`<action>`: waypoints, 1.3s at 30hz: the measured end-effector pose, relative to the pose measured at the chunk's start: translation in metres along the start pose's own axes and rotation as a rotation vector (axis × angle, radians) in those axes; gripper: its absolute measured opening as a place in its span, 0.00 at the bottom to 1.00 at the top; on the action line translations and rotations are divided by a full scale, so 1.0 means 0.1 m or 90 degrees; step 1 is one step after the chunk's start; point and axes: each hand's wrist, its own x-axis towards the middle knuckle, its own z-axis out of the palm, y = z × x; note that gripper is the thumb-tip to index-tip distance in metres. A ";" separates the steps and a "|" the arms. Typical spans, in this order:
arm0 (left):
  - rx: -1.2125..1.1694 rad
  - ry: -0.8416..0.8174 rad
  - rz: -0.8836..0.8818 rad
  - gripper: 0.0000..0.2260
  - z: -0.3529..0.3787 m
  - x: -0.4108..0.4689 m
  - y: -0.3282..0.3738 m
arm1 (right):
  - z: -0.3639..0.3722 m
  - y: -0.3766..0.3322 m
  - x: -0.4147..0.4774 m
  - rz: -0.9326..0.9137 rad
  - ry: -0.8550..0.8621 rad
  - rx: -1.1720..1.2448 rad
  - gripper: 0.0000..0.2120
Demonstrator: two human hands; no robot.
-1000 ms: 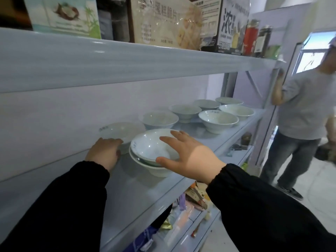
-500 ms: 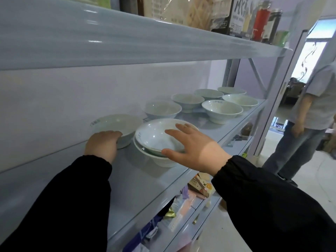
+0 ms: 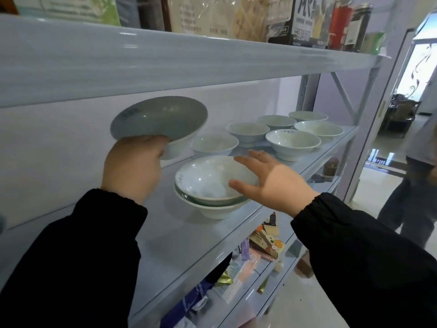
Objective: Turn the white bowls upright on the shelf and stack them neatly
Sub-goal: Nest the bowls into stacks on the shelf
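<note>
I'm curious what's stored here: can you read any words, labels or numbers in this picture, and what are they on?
No text reads clearly.
Clear packet on the top shelf: Chinese print, too blurred.
Black box: large white character cut off by the frame; small print blurred.
Red jar and dark jar: labels too small.
Held bowl: rim mark blurred.

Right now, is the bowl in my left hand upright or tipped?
Tipped. The bowl is tilted, its inside facing the camera.

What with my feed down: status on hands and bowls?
Left hand grips raised bowl, tilted. Right hand open on two-bowl stack. Six upright bowls behind it.
</note>
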 end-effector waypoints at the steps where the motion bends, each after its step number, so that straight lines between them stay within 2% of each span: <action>1: -0.013 0.001 0.004 0.07 -0.06 0.02 0.11 | -0.05 0.04 0.00 0.001 0.009 -0.002 0.35; 6: -0.080 -0.043 0.039 0.14 -0.03 0.02 0.51 | -0.28 0.24 0.00 0.008 0.039 -0.018 0.37; 11: -0.078 -0.105 0.080 0.11 0.12 -0.11 0.82 | -0.36 0.43 -0.04 0.010 0.073 0.006 0.34; 14: -0.067 -0.148 0.069 0.13 0.23 -0.16 0.93 | -0.37 0.55 -0.01 -0.011 0.075 0.025 0.33; 18: -0.063 -0.234 0.008 0.14 0.31 -0.17 1.04 | -0.32 0.74 0.08 -0.030 0.041 0.048 0.35; 21: -0.115 -0.264 0.009 0.17 0.28 -0.17 1.06 | -0.25 0.88 0.18 -0.048 0.004 0.038 0.36; 24: -0.154 -0.291 -0.010 0.16 0.25 -0.23 1.12 | -0.16 1.01 0.29 -0.082 -0.021 0.054 0.37; 30: -0.127 -0.263 -0.062 0.14 0.31 -0.31 1.25 | -0.02 1.10 0.45 -0.217 -0.102 0.131 0.36; 35: -0.086 -0.267 -0.095 0.12 0.29 -0.31 1.34 | 0.10 1.08 0.56 -0.299 -0.161 0.166 0.41; 39: -0.044 -0.231 -0.152 0.18 0.16 -0.44 1.30 | 0.26 1.07 0.61 -0.322 -0.174 0.208 0.43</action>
